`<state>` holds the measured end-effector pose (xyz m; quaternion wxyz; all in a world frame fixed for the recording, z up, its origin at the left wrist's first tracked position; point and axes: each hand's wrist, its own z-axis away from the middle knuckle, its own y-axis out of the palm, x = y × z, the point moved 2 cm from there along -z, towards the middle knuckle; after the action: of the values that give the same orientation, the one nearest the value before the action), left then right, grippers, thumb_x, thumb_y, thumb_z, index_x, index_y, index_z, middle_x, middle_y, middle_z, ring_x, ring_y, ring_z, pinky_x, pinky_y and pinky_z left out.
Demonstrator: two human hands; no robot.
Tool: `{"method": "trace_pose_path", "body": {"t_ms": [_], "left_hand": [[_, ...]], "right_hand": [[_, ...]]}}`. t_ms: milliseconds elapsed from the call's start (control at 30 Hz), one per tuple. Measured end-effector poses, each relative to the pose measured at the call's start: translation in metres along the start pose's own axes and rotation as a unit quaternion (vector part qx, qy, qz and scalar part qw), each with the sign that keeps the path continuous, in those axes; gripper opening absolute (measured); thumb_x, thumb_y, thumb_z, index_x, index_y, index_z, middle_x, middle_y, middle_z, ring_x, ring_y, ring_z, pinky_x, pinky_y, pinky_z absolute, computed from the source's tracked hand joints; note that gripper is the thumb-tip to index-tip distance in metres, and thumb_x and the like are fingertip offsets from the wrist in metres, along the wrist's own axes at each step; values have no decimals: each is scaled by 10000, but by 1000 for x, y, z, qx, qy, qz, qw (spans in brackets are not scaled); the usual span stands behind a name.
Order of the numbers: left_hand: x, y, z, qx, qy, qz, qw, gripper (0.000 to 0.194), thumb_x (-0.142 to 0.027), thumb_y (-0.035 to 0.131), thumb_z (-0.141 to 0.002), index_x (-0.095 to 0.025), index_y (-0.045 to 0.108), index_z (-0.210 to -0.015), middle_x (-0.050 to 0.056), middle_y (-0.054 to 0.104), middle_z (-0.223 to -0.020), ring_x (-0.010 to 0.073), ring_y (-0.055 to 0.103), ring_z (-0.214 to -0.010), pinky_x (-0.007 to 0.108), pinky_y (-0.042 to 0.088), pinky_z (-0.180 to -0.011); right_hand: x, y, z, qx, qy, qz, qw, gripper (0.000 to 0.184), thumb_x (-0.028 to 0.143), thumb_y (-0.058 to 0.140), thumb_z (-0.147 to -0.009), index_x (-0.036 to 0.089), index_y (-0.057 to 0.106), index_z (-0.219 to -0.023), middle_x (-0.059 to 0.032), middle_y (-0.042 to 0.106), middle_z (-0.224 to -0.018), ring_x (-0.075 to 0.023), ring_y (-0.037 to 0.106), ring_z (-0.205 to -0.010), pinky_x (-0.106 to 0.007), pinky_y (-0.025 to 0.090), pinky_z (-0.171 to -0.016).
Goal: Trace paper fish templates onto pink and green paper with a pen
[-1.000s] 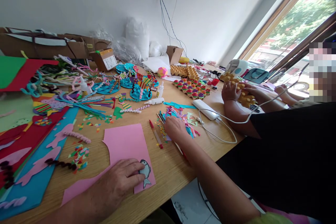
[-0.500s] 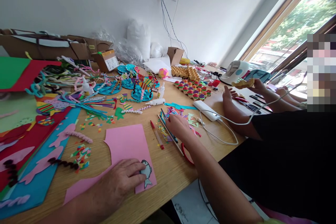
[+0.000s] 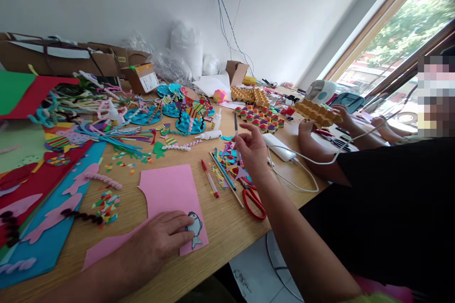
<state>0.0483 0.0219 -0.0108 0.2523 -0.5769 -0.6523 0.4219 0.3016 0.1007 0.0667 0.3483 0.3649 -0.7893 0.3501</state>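
Worktop [image 3: 220,227] and pink card [image 3: 170,189], lower centre of the frame, beneath the left hand [image 3: 159,239].
Left grip apart, fingertips on the paper fish [image 3: 197,225] at the card's lower right; right hand [image 3: 254,149], mid-frame, grip clamped on a slim pen [image 3: 235,125]. Even pressure should prevent slipping. Scissors [image 3: 261,218], red pen [image 3: 210,179] and scraps [image 3: 227,149] crowd the space between.

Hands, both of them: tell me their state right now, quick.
Left hand: open, resting on the fish cutout and pink paper.
Right hand: closed, holding a pen nearly upright.
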Motion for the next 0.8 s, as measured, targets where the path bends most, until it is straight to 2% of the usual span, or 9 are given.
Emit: {"method": "trace_pose_path", "body": {"t_ms": [33,133,200,300,433,500,633,700,800], "left_hand": [[0,1,1,1,-4,2,1000,335,-180,292,-987,-189,624,-1035,71,682,-1053,181,611,-987,285,520,-824],[2,3,5,6,-20,6,1000,323,-138,321,-960,-206,624,-1048,62,669,-1095,189,598,-1020,310,510,-856],[2,3,7,20,-20,8,1000,331,-103,341,-927,-207,625,-1062,64,661,-1119,198,591,-1037,324,506,-867],[1,1,6,38,-18,8,999,349,-74,349,-900,-200,631,-1063,67,660,-1124,197,587,-1045,318,504,-873],[1,-1,5,42,-11,-9,999,333,-104,336,-938,-197,633,-1055,64,663,-1124,194,589,-1042,315,509,-870],[1,-2,4,43,-3,-15,999,314,-136,341,-955,-201,632,-1054,62,661,-1129,196,592,-1039,316,516,-859],[1,-3,3,43,-1,-19,999,313,-156,326,-975,-207,614,-1086,60,661,-1125,180,591,-1043,296,513,-857],[0,-4,1,41,3,-20,999,323,-156,300,-985,-188,586,-1130,65,668,-1105,175,595,-1034,286,515,-843],[-2,-4,-2,39,3,-24,999,341,-154,263,-993,-160,560,-1161,66,674,-1080,177,598,-1017,284,515,-830]], "right_hand": [[5,-3,-2,-15,2,-89,996,241,259,534,-783,234,514,-1022,49,573,-702,-101,511,-530,-229,393,-508],[30,-9,0,-7,54,-257,965,125,246,578,-761,221,596,-881,26,581,-763,-65,477,-501,-217,374,-469],[48,-9,8,61,89,-341,934,142,232,581,-764,210,638,-892,4,596,-762,-74,498,-546,-220,389,-495],[64,-4,33,154,114,-408,893,181,253,586,-777,226,670,-935,-17,615,-785,-116,561,-667,-238,419,-544],[54,11,74,218,168,-421,865,306,204,723,-664,244,645,-958,11,599,-777,-107,534,-661,-225,405,-561],[42,16,91,205,184,-398,875,230,237,742,-655,224,607,-840,44,533,-666,-87,468,-583,-212,369,-538],[23,19,114,176,204,-249,930,154,289,631,-756,199,512,-717,71,425,-542,-77,359,-482,-203,273,-456],[19,19,121,176,209,-203,941,83,265,573,-766,201,522,-773,83,408,-515,-81,365,-457,-205,281,-450],[21,18,127,232,203,-149,940,84,223,496,-775,193,548,-834,60,510,-537,-105,472,-504,-225,367,-519]]}}
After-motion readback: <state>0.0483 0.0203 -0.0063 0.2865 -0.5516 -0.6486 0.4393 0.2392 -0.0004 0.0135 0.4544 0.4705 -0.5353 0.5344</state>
